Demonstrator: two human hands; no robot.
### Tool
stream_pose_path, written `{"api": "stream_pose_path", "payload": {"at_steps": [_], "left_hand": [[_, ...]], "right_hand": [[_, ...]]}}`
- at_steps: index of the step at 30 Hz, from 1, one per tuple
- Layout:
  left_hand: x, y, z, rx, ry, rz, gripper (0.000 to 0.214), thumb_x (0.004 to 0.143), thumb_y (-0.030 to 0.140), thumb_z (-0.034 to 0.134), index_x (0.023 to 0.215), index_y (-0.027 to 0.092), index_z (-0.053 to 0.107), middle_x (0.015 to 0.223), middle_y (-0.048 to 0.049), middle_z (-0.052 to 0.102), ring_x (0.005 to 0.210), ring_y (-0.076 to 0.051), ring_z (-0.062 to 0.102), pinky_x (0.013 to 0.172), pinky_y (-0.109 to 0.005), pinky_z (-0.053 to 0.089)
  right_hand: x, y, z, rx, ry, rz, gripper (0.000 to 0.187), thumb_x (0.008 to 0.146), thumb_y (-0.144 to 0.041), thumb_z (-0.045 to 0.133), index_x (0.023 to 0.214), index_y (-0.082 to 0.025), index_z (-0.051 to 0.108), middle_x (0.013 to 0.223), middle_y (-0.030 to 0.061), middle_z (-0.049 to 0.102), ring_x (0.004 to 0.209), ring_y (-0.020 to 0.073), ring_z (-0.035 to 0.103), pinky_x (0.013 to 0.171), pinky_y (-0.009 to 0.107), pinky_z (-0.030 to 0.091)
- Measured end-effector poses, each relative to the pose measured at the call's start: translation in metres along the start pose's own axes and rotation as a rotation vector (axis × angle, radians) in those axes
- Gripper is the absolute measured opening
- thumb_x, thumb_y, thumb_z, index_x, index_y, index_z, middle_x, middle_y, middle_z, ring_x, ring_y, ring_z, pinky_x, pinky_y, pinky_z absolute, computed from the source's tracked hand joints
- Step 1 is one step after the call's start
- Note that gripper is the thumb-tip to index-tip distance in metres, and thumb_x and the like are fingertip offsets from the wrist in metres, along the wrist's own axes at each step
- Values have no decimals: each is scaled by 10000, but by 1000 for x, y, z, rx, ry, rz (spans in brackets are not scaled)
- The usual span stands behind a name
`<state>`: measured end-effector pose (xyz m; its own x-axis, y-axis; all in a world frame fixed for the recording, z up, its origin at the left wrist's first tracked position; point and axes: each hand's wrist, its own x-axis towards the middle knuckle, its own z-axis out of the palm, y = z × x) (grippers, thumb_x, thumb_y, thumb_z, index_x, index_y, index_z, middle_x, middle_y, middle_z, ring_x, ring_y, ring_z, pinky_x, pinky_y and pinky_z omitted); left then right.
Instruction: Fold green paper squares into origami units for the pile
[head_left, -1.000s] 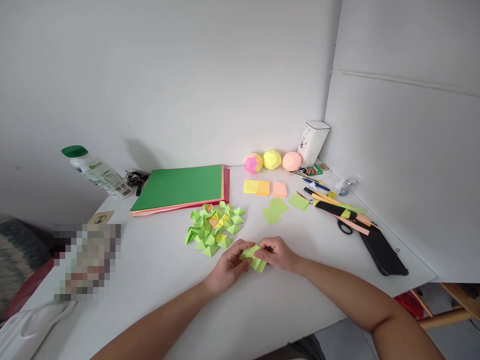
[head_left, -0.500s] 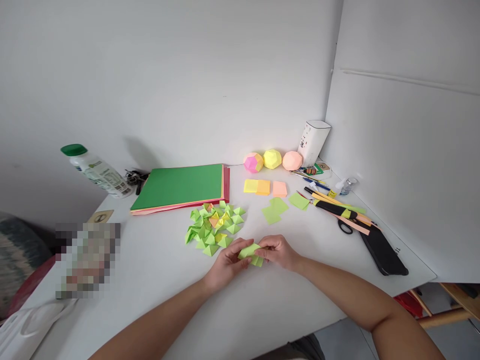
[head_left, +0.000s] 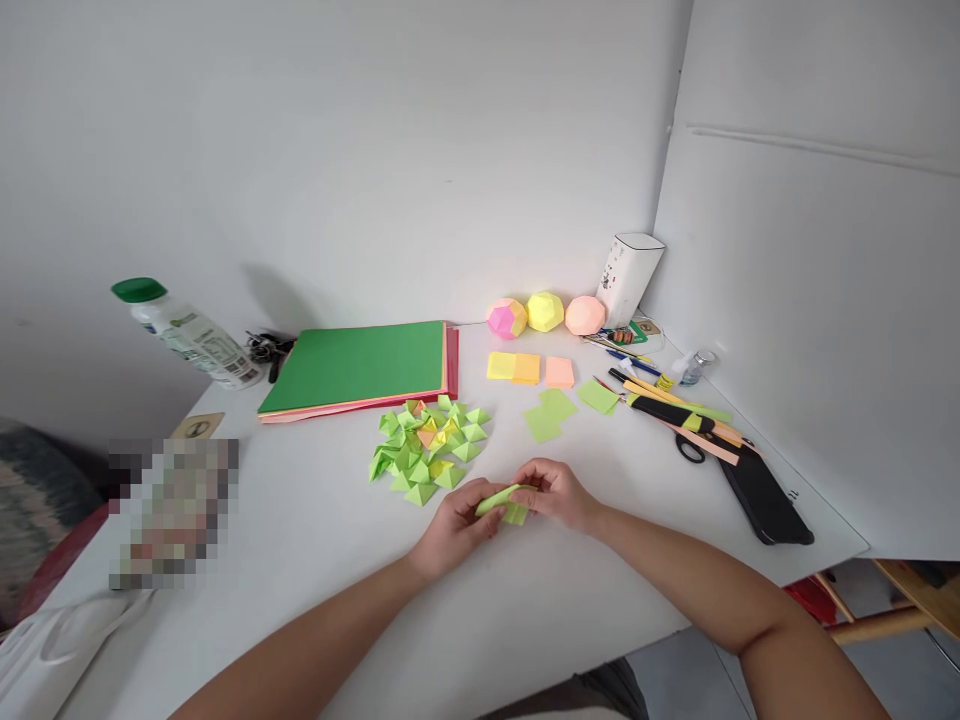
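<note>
A small light-green folded paper piece (head_left: 507, 503) is pinched between both my hands just above the white table (head_left: 315, 540). My left hand (head_left: 454, 528) grips its left end with closed fingers. My right hand (head_left: 556, 494) grips its right end, fingers curled. Just behind my hands lies a pile of several folded green and yellow paper units (head_left: 427, 450). A few flat green paper squares (head_left: 551, 415) lie behind my right hand.
A stack of coloured sheets, green on top (head_left: 360, 368), lies at the back. Three paper balls (head_left: 546, 315), sticky-note pads (head_left: 529, 369), a white holder (head_left: 628, 280), pens and scissors (head_left: 686, 425) and a black case (head_left: 765, 495) fill the right. A bottle (head_left: 187, 335) lies at the left.
Both hands have turned the green paper piece so it now shows more edge-on. They have shifted slightly away from me.
</note>
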<state>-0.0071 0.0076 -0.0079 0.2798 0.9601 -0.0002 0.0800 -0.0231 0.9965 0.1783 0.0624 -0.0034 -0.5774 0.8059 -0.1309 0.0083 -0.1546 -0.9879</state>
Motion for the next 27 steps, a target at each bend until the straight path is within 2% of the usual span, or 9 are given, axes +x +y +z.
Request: {"api": "stream_pose_path", "payload": {"at_steps": [13,21,27], "left_hand": [[0,2,1,-5,-5,-12,277,811,376,543,1003,202,642,759,-14,500,567,-107,486,541,-246,431],[0,7,0,57,-32,-2,241,829,374,513,870,174,640,652,9,466,572,-112,459,543,-231,396],[-1,7,-1,91,-45,-1,243,838,360,501,854,158,634,641,13,458,586,-111,442,543,-221,374]], "right_hand": [[1,-2,0,55,-21,-8,251,672,-355,718,753,-141,616,631,-9,563,553,97,498,520,236,407],[2,-1,-2,78,-20,25,231,681,-339,710,754,-137,625,637,-5,578,570,105,524,535,241,439],[0,-3,-2,69,-32,23,208,710,-335,684,743,-138,628,634,-4,581,573,107,525,526,233,434]]}}
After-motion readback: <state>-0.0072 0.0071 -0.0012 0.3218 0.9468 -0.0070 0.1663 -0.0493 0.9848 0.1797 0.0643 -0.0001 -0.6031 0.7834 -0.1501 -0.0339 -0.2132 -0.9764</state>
